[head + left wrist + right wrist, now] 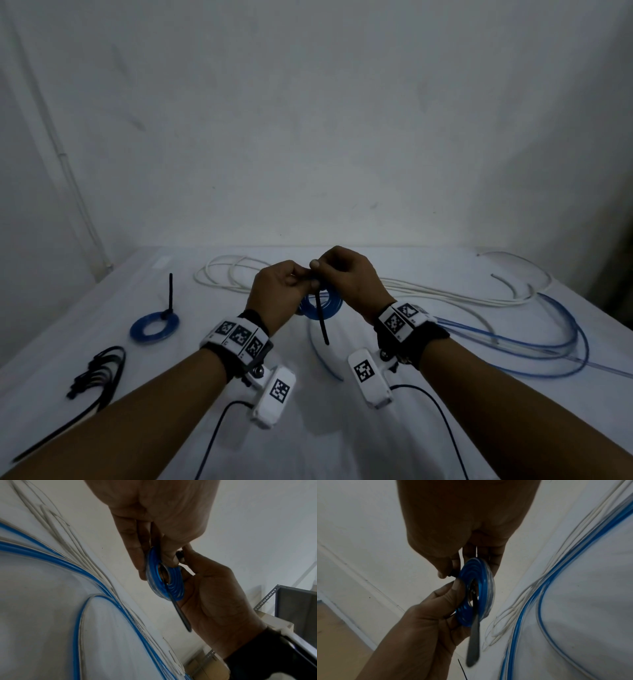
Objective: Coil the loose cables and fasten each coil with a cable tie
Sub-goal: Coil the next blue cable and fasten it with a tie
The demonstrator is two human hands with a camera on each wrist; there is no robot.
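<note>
I hold a small blue cable coil (pixel 325 305) above the middle of the white table (pixel 164 431). My left hand (pixel 301 279) grips the coil's rim between thumb and fingers (pixel 135 555). My right hand (pixel 317 270) pinches the head of a black cable tie (pixel 452 573) at the top of the coil. The tie's strap (pixel 323 325) passes through the coil's hole and hangs down freely. The coil (pixel 476 592) is upright between both hands. Its loose blue tail (pixel 323 359) curves down onto the table.
A tied blue coil (pixel 154 325) lies at the left, its tie end sticking up. A bundle of black cable ties (pixel 99 373) lies at the near left. Loose white cable (pixel 233 277) and loose blue cable (pixel 548 346) spread across the back and right. A metal shelf (pixel 295 608) stands beyond the table.
</note>
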